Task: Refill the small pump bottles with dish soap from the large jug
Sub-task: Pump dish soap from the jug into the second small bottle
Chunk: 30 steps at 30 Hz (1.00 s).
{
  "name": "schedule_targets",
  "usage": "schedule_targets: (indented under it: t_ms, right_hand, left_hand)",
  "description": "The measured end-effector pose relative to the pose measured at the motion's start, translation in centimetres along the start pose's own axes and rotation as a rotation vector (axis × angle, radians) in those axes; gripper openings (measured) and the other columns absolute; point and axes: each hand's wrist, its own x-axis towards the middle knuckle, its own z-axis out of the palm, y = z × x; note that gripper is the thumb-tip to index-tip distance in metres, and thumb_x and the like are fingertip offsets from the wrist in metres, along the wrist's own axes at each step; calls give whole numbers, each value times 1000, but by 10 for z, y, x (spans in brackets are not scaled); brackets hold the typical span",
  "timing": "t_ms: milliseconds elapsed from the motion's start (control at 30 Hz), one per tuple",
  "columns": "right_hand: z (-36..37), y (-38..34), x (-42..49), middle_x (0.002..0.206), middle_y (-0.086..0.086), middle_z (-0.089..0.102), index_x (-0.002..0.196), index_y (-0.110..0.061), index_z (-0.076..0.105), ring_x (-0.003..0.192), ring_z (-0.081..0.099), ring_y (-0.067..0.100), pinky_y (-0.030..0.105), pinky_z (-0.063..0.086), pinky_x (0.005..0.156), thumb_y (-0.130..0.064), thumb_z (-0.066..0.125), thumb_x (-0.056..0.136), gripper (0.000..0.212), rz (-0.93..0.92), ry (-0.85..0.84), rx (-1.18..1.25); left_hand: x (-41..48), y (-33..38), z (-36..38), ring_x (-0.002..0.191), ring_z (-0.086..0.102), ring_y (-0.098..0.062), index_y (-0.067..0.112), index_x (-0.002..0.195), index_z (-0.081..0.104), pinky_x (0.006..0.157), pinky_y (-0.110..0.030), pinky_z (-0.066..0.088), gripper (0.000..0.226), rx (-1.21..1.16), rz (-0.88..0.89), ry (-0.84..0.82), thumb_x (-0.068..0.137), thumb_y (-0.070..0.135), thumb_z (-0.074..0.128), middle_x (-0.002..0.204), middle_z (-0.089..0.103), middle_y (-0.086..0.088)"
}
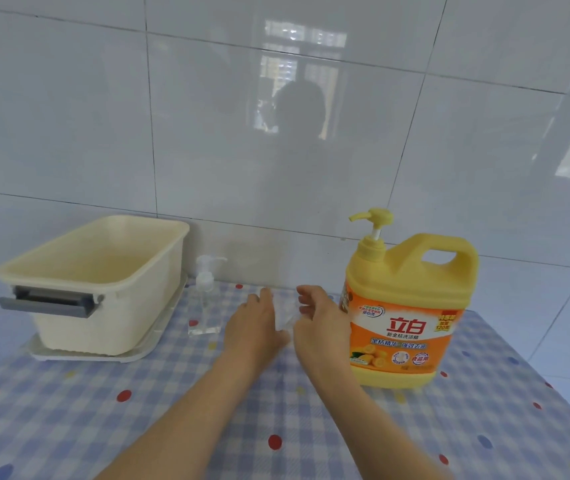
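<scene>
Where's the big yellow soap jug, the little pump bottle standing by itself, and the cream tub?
Yellow soap jug (405, 329): head view, on its orange label.
Standing pump bottle (204, 306): head view, on its clear body.
Cream tub (79, 329): head view, on its front wall.

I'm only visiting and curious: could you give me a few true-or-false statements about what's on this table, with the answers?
1. The yellow jug stands to the right of both hands. True.
2. The jug's pump has been taken off. False: its pump head sits on top.
3. A clear pump bottle stands beside the cream basket. True.
4. The left hand grips the jug's handle. False: it and the right hand hold a small clear bottle between them.
5. The basket sits on a white tray. True.
</scene>
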Motion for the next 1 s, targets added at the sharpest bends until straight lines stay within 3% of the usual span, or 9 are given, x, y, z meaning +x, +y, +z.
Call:
schedule_targets:
  t_ms: [167,267,367,467,533,600,733,867,1000]
  right_hand:
    - [-6,-27,-1,97,-3,72,103,-15,72,91,66,8,32,54,84,3,48,90,32,-247,252,151]
    - [-21,-49,2,89,-3,73,92,-11,74,84,66,11,33,56,73,3,48,84,30,-474,382,183]
    - [-50,-69,7,87,-4,74,82,-12,74,86,66,17,29,51,73,-1,47,76,31,-623,569,153]
    - [-91,-74,21,96,-8,72,90,-19,73,98,59,17,26,34,65,-5,48,81,30,-498,749,-42]
    - [-118,-59,35,107,-6,69,107,-21,69,107,54,20,27,33,70,-12,48,89,29,-296,682,-197]
    - [-131,-42,44,106,1,70,115,-19,65,105,56,26,36,43,83,-21,46,94,28,-155,546,-319]
    - [-124,-33,48,87,4,68,88,-16,71,91,58,26,39,37,95,-32,41,96,35,-171,441,-666]
    - [-128,-39,53,70,-1,55,74,-17,61,73,50,22,35,34,81,-33,37,97,37,-104,372,-785]
    - [-125,-46,54,57,-1,44,66,-12,56,59,43,22,29,29,59,-26,42,95,34,-107,481,-655]
  left_hand:
    - [-9,-10,-4,111,53,-22,14,136,39,74,-24,39,61,-250,-32,83,82,29,63,137,41,-6]
    - [-13,-11,-17,101,55,-18,16,130,47,80,-26,46,65,-580,-126,60,72,22,76,125,47,-5]
    - [-19,-7,-30,97,60,-14,18,122,52,74,-24,52,59,-843,-169,10,69,11,76,114,55,-1]
    - [-23,1,-40,92,63,-10,23,110,54,72,-26,52,53,-1024,-166,-37,63,12,75,109,61,3]
    - [-26,6,-46,95,63,-13,25,105,54,76,-33,52,45,-1073,-142,-42,68,8,74,110,62,2]
    - [-26,10,-50,97,62,-14,26,103,54,76,-34,49,40,-1092,-135,-42,74,3,71,110,62,2]
    - [-27,20,-60,93,60,-16,28,105,56,68,-29,46,42,-1134,-110,-50,70,12,73,110,62,1]
    - [-30,22,-71,96,61,-17,32,104,58,70,-32,49,39,-1157,-103,-63,75,11,72,110,62,0]
    - [-33,26,-88,93,63,-18,32,102,61,74,-35,50,46,-1166,-85,-91,59,21,71,109,64,-2]
